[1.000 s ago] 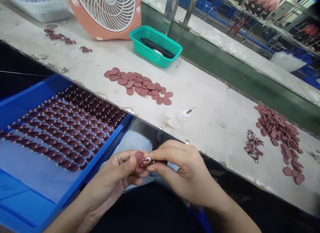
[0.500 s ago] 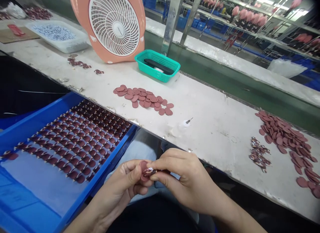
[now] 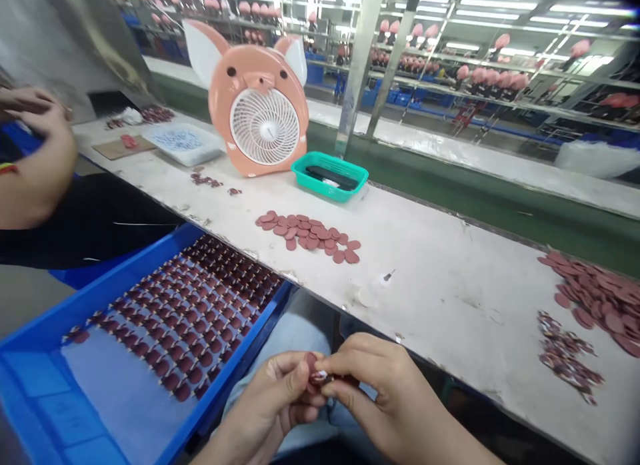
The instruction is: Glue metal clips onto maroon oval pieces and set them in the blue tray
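Observation:
Above my lap, my left hand (image 3: 277, 395) pinches a reddish-brown oval disc (image 3: 311, 362) between thumb and fingers. My right hand (image 3: 383, 385) is closed on a small glossy brown-and-white piece (image 3: 321, 377), pressed against the disc; fingertips cover much of both. Loose oval discs (image 3: 311, 232) lie across the tabletop ahead. At the right is a bigger heap of discs (image 3: 600, 298), with a pile of small brown-and-white pieces (image 3: 567, 355) before it. A white bottle with a thin metal tip (image 3: 376, 290) lies near the table edge.
To the left, a blue tray (image 3: 250, 348) holds rows of disc-and-piece assemblies. A pig-shaped fan (image 3: 220, 112), a green basket (image 3: 330, 193) and a white tub (image 3: 193, 157) stand on the table (image 3: 425, 265). Another person's arm (image 3: 40, 172) is at far left.
The camera view has tilted up and turned left, so the fan's top and another person's arm now show. My hands keep the same hold on the disc and small piece.

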{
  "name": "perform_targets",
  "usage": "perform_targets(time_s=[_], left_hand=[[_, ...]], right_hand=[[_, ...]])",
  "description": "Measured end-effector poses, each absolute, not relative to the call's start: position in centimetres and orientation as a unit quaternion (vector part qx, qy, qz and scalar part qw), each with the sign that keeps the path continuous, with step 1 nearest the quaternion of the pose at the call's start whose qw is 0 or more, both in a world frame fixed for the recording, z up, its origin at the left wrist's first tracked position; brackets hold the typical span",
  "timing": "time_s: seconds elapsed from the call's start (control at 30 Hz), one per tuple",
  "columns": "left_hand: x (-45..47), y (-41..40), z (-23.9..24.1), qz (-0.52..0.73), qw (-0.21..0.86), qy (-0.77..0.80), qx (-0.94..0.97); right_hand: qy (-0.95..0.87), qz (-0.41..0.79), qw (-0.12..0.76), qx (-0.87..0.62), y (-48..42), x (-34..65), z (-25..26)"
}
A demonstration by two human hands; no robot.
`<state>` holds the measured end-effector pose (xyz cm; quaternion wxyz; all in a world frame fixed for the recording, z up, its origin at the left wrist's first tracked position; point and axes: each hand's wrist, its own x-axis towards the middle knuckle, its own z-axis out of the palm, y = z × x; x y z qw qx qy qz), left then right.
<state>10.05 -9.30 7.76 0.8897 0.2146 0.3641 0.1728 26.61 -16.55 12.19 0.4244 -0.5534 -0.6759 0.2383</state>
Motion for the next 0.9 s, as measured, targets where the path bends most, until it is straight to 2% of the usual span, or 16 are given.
perform_targets(time_s=[0.9], left_hand=[[10.3, -9.8, 7.6, 0.189, 0.876, 0.386, 0.217]], right_hand=[[-0.683, 0.214, 0.427, -0.552, -17.1, 26.6, 11.1]])
